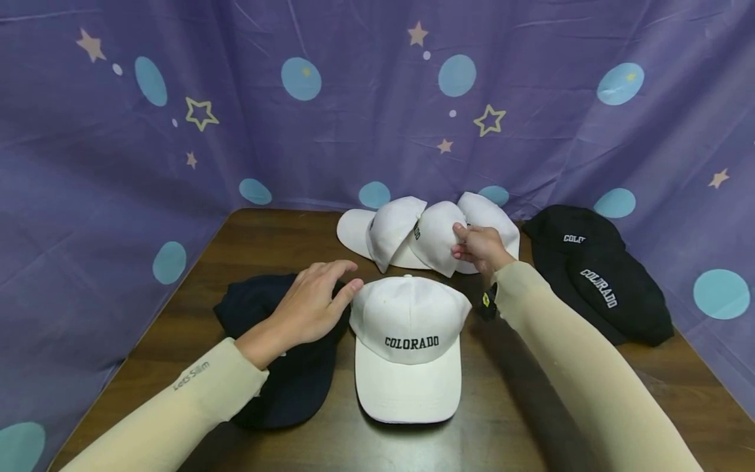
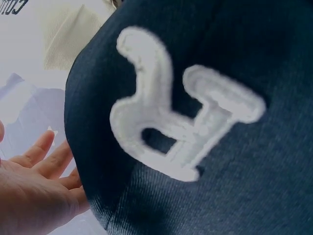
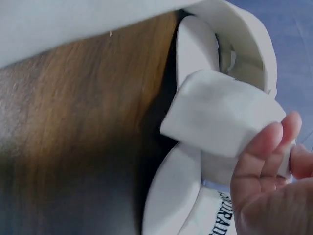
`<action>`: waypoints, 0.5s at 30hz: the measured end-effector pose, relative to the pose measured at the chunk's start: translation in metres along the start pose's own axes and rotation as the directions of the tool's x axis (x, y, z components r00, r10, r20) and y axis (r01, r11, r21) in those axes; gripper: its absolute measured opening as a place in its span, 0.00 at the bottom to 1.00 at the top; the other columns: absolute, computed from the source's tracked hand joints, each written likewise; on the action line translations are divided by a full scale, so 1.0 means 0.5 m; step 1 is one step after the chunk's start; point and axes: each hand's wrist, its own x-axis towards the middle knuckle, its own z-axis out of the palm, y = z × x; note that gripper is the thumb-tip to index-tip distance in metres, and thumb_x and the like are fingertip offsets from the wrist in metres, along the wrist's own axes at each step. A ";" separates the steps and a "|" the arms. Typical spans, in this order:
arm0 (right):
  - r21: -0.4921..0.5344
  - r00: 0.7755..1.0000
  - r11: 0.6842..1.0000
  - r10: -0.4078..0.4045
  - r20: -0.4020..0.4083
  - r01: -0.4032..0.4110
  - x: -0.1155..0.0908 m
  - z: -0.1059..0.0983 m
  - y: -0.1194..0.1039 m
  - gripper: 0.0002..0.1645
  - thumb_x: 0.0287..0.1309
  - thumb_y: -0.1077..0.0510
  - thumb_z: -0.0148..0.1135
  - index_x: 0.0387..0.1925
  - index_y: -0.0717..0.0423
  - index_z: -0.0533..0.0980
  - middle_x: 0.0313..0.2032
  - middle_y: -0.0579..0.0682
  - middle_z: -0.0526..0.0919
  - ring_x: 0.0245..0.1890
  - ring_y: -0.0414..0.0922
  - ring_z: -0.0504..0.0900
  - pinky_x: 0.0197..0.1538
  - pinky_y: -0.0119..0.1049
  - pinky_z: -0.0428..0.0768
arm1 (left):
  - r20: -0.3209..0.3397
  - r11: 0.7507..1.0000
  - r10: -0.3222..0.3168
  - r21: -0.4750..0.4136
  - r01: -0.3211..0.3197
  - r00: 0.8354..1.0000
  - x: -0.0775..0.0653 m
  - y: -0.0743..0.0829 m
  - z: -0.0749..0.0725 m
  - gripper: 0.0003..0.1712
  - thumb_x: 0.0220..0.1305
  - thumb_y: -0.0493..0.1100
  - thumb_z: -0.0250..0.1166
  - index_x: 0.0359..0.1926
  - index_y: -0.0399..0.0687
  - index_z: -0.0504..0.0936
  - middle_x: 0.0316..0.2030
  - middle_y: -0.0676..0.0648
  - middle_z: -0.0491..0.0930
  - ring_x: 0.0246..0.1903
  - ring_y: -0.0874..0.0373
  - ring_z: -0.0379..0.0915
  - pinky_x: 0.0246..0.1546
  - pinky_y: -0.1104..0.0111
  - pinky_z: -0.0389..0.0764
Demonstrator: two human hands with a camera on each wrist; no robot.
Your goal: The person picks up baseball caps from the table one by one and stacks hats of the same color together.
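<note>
My right hand (image 1: 482, 248) pinches the rear edge of the middle white cap (image 1: 438, 229) in the back row. In the right wrist view, that white cap (image 3: 220, 112) passes between the thumb and fingers of the right hand (image 3: 266, 191). My left hand (image 1: 312, 301) hovers over a navy cap (image 1: 295, 387), fingers fairly straight, its thumb near a white COLORADO cap (image 1: 408, 387) at front centre. The left wrist view has the navy cap (image 2: 230, 161) close up with a white raised letter, beside the open left hand (image 2: 44, 191).
Other white caps flank the held one: one on its left (image 1: 392, 226), one on its right (image 1: 486, 216). Two overlapping black COLORADO caps (image 1: 625, 295) lie at the right of the wooden table (image 1: 194, 262). A purple patterned cloth (image 1: 377, 118) hangs behind and at both sides.
</note>
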 end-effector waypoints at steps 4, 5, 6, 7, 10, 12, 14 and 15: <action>0.016 0.997 0.997 -0.072 -0.039 0.073 -0.006 0.006 -0.016 0.14 0.63 0.54 0.60 0.34 0.60 0.69 0.19 0.47 0.75 0.18 0.40 0.78 0.26 0.32 0.81 | 0.006 1.000 -0.004 -0.001 0.004 1.000 0.000 -0.001 0.000 0.29 0.73 0.63 0.41 0.62 0.51 0.69 0.58 0.49 0.72 0.60 0.49 0.60 0.64 0.50 0.55; 0.021 0.995 0.995 -0.091 -0.045 0.092 -0.009 0.006 -0.022 0.13 0.63 0.54 0.60 0.34 0.60 0.69 0.18 0.47 0.75 0.17 0.40 0.78 0.25 0.33 0.80 | 0.007 1.000 -0.007 0.000 0.007 1.000 0.000 -0.002 0.000 0.29 0.73 0.63 0.41 0.62 0.51 0.69 0.59 0.49 0.72 0.60 0.49 0.60 0.64 0.51 0.55; 0.021 0.993 0.993 -0.112 -0.045 0.113 -0.011 0.005 -0.028 0.12 0.63 0.55 0.60 0.34 0.60 0.69 0.18 0.47 0.76 0.17 0.41 0.77 0.24 0.32 0.80 | 0.008 1.000 -0.011 0.000 0.011 1.000 0.000 -0.002 -0.001 0.29 0.73 0.63 0.41 0.62 0.51 0.69 0.59 0.49 0.72 0.60 0.49 0.60 0.64 0.51 0.55; 0.015 0.990 0.991 -0.132 -0.047 0.132 -0.014 0.005 -0.035 0.12 0.63 0.55 0.60 0.35 0.60 0.70 0.18 0.47 0.76 0.17 0.40 0.77 0.24 0.32 0.79 | 0.008 1.000 -0.014 0.002 0.014 1.000 0.000 -0.004 -0.001 0.29 0.73 0.63 0.41 0.61 0.52 0.69 0.59 0.49 0.72 0.61 0.49 0.60 0.64 0.51 0.54; -0.033 0.981 0.982 -0.186 -0.045 0.185 -0.025 0.001 -0.056 0.12 0.63 0.55 0.60 0.42 0.59 0.73 0.21 0.46 0.76 0.17 0.39 0.76 0.24 0.30 0.78 | -0.001 1.000 -0.019 0.007 0.019 1.000 -0.001 -0.007 -0.003 0.29 0.73 0.63 0.41 0.61 0.52 0.69 0.59 0.48 0.72 0.60 0.49 0.60 0.64 0.50 0.54; -0.090 0.975 0.973 -0.218 -0.042 0.214 -0.034 -0.001 -0.069 0.15 0.63 0.54 0.60 0.47 0.59 0.74 0.23 0.47 0.75 0.18 0.39 0.75 0.24 0.29 0.78 | -0.009 1.000 -0.014 0.009 0.014 1.000 -0.002 -0.009 -0.004 0.29 0.73 0.63 0.41 0.61 0.51 0.70 0.58 0.48 0.72 0.60 0.48 0.60 0.64 0.50 0.55; -0.160 0.968 0.958 -0.249 -0.045 0.239 -0.046 -0.005 -0.083 0.18 0.63 0.52 0.60 0.50 0.58 0.75 0.25 0.47 0.74 0.18 0.38 0.74 0.25 0.28 0.77 | -0.014 1.000 -0.007 0.009 0.007 1.000 -0.002 -0.010 -0.004 0.29 0.73 0.63 0.41 0.61 0.51 0.70 0.58 0.48 0.73 0.60 0.48 0.61 0.64 0.50 0.55; -0.190 0.963 0.949 -0.264 -0.045 0.251 -0.052 -0.007 -0.090 0.18 0.63 0.52 0.60 0.50 0.58 0.75 0.26 0.47 0.74 0.18 0.38 0.74 0.25 0.28 0.76 | -0.014 1.000 -0.004 0.006 0.004 1.000 -0.003 -0.011 -0.005 0.29 0.73 0.63 0.42 0.61 0.51 0.70 0.58 0.48 0.73 0.60 0.48 0.61 0.63 0.50 0.56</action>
